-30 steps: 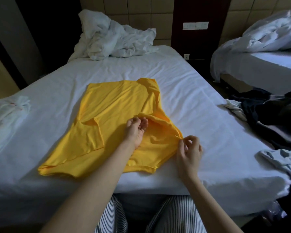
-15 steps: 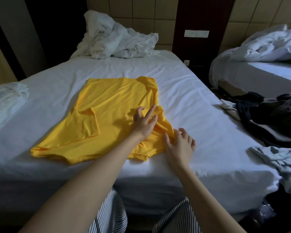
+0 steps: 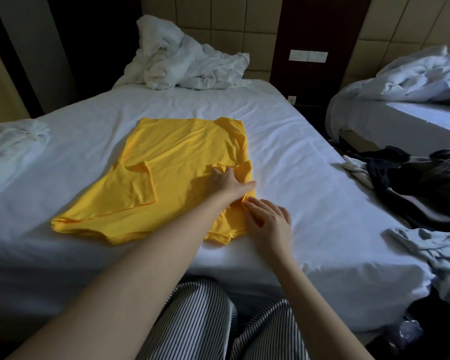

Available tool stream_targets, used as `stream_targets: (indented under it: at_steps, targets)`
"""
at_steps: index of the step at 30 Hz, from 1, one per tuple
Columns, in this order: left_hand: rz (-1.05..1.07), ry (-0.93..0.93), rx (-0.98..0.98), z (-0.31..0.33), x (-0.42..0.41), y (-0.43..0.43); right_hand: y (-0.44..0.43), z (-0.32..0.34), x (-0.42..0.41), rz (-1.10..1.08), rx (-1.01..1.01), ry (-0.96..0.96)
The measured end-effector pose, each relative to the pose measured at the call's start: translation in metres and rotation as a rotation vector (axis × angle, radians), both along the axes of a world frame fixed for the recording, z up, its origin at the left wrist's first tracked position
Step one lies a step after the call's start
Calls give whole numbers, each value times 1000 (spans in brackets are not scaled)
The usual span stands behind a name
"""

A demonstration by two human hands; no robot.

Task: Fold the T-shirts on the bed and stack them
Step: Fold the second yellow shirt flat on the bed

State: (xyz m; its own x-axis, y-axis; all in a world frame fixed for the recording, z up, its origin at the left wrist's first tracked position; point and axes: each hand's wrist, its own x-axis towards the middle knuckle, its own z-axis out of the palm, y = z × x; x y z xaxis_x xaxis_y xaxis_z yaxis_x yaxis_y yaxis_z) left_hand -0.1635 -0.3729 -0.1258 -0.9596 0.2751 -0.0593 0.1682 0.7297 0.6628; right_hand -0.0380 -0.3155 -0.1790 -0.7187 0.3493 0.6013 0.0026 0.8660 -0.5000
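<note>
1. Yellow T-shirt lies spread on the white sheet of the bed, roughly mid-mattress and toward the near edge. Its left sleeve is turned in over the body panel, and its right side is folded inward, leaving a straight edge.
2. Left hand is on the T-shirt's right half. Fingers are straight and flat against the fabric with the thumb splayed out to the right — pressing, nothing gripped.
3. Right hand is at the T-shirt's near right corner. The palm is down and the fingers extended and close together, their tips on the yellow edge and the heel of the hand on the sheet. Nothing is held.
4. Beyond the T-shirt, at the head of the bed: crumpled white bedding.
5. Left of the T-shirt, well apart: a bunched white cloth.
6. Right of the T-shirt, at the mattress edge: a dark clothes pile, with a pale blue garment nearer the camera.
7. Further right of the T-shirt — a second bed with rumpled covers.
8. Nearer than the T-shirt, below the mattress edge: striped trousers on the person's legs.
</note>
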Motion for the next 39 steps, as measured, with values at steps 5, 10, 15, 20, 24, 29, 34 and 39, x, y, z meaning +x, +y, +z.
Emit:
stream_targets:
  at_steps: [5,10,15,20,24,29,34,39]
  targets:
    - [228,201,467,-8,11,-12,-4,5,9,-129,-95,10]
    - [514,-72,986,-14,15,-47,-4,5,10,-136,-43,0]
    - [361,-544,1383,-11,21,-81,-1,1,5,-11,51,-33]
    - [296,-714,1154,18,-12,-93,3,1,5,-12,-92,4]
    - [195,-666,812,24,-32,-92,0,2,5,-45,-88,55]
    - [126,-575,673,13,-44,-114,1,0,3,-13,-78,92]
    - [-53,-671,410,32,-52,-108,2,2,-2,-36,-79,62]
    - [-105,-615,368,35,-60,-85,1,1,2,-37,11,-69]
